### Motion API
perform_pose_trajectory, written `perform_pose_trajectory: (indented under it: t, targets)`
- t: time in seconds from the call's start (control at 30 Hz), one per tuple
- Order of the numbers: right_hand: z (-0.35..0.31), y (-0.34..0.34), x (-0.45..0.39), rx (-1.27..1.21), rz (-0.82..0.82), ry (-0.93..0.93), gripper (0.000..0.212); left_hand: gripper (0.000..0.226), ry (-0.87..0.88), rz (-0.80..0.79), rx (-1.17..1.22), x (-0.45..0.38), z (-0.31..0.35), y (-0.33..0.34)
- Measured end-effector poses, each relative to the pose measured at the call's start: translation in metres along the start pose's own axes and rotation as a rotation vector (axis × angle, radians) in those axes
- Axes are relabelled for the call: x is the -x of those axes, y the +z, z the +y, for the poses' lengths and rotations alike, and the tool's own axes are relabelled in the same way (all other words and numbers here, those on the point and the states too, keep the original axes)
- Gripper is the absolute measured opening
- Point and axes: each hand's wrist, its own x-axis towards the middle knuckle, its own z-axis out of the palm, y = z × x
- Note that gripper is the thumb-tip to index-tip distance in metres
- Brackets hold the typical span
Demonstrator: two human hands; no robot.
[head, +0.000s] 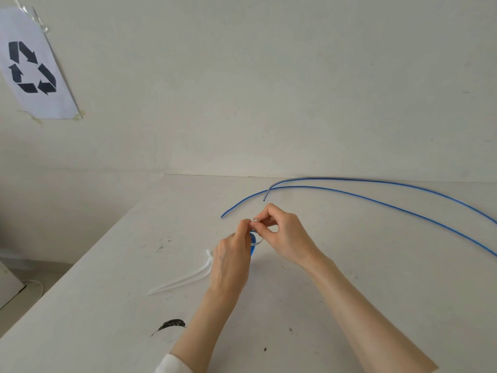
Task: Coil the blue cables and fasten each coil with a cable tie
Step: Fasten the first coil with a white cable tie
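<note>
My left hand [232, 258] grips a small blue cable coil [253, 244], mostly hidden behind its fingers, just above the white table [295, 305]. My right hand [282, 232] pinches a thin white cable tie [258, 239] that loops around the coil; the fingertips of both hands meet at the top. Two long blue cables [376, 196] lie loose on the table beyond my hands, curving off to the right edge. Spare white cable ties [185, 281] lie on the table left of my left hand.
The table's back edge meets a pale wall [269, 90]. A paper with a recycling symbol [32, 67] is taped to the wall at upper left. A black smudge [172, 325] marks the table near my left forearm. The table's left edge drops to the floor.
</note>
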Motion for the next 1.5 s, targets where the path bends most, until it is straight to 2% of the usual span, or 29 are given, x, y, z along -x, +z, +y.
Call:
perform_pose_trajectory:
  t: [0.07,0.17,0.3,0.47,0.63,0.77,0.9,1.0,1.2,1.3,1.37,1.5]
  targets:
    - [-0.001,-0.002,-0.001,-0.026,-0.013,0.005,0.010,0.028,-0.047,0.013,0.067,0.001,0.000,0.002]
    - [-0.003,-0.004,-0.006,-0.086,-0.013,0.018,0.006,0.027,-0.229,-0.002,0.255,-0.003,0.003,0.003]
    - [-0.007,-0.010,-0.010,-0.172,0.057,0.005,0.016,0.035,-0.217,-0.043,0.369,-0.007,0.004,0.000]
    - [-0.013,-0.007,-0.013,-0.020,0.077,-0.235,0.017,0.031,-0.288,-0.071,0.504,-0.008,0.003,0.001]
    - [-0.009,-0.008,-0.014,-0.202,0.195,-0.070,0.025,0.026,-0.377,-0.090,0.754,-0.015,0.009,-0.005]
    - [-0.006,-0.012,-0.017,-0.161,0.271,-0.030,0.020,0.034,-0.406,-0.104,0.878,-0.016,0.014,-0.007]
    - [-0.005,-0.013,-0.019,-0.135,0.308,0.016,0.028,0.041,-0.399,-0.106,0.881,-0.015,0.018,-0.006]
    - [-0.003,-0.017,-0.019,-0.127,0.306,0.080,0.026,0.040,-0.398,-0.089,0.825,-0.015,0.018,-0.005]
    - [-0.004,-0.028,-0.017,-0.182,0.037,0.130,0.019,0.039,-0.410,-0.059,0.794,-0.015,0.015,0.000]
    - [-0.003,-0.030,-0.014,-0.203,-0.037,0.134,0.015,0.039,-0.422,-0.061,0.801,-0.015,0.015,0.001]
    - [-0.003,-0.030,-0.013,-0.194,-0.032,0.104,0.010,0.038,-0.433,-0.061,0.819,-0.016,0.015,0.001]
    - [-0.001,-0.029,-0.015,-0.182,0.086,0.080,0.016,0.038,-0.436,-0.074,0.840,-0.015,0.016,0.004]
